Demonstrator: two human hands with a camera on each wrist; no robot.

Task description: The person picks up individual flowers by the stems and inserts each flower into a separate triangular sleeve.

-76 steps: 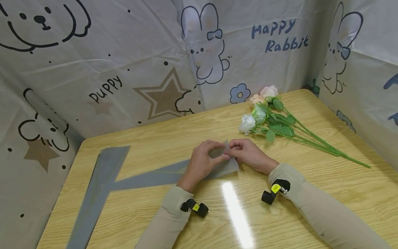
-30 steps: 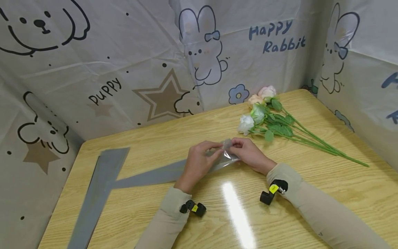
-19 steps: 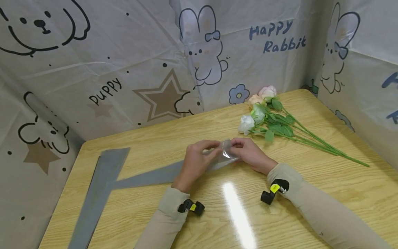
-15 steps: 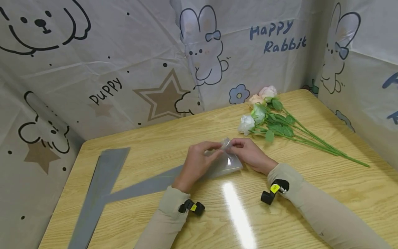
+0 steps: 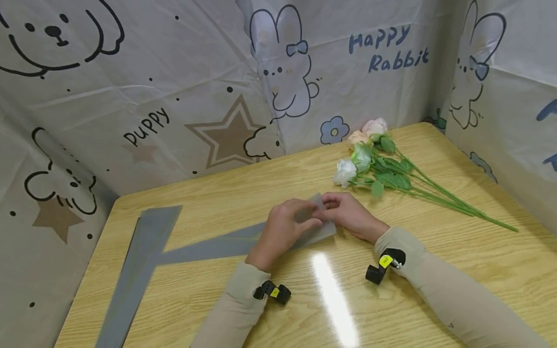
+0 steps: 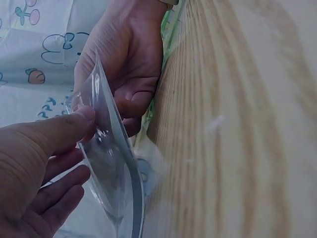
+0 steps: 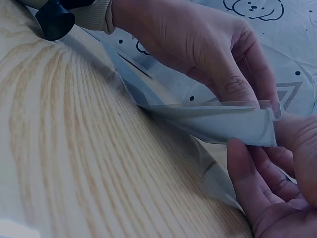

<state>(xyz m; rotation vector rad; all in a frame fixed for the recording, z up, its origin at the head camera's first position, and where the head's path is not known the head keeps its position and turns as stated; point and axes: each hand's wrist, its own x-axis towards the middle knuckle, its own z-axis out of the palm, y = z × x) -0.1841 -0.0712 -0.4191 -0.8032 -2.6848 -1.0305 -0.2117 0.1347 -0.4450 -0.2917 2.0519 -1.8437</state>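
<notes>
A long tapered flower sleeve (image 5: 217,245), grey on one side and clear on the other, stretches over the table with its wide end raised between both hands. My left hand (image 5: 280,231) pinches the film near that end, thumb and fingertips meeting at the edge. Opposite it, my right hand (image 5: 353,218) pinches the same end near its upper corner. The left wrist view shows the clear layer (image 6: 106,173) standing apart from the grey one along the edge. In the right wrist view, the sleeve's mouth (image 7: 233,124) lies between the fingers of both hands.
A stack of similar grey sleeves (image 5: 135,270) lies at the left; the held sleeve's narrow end meets it. Several artificial roses (image 5: 346,173), white, green, peach and pink, lie at the back right, their green stems (image 5: 461,203) pointing right. A printed cloth (image 5: 174,96) hangs behind the table (image 5: 391,309).
The sleeve's wide end has been shifted and turned between the fingers, and its narrow tail has swung slightly away from me. My left hand has moved a little right; the right hand has barely moved.
</notes>
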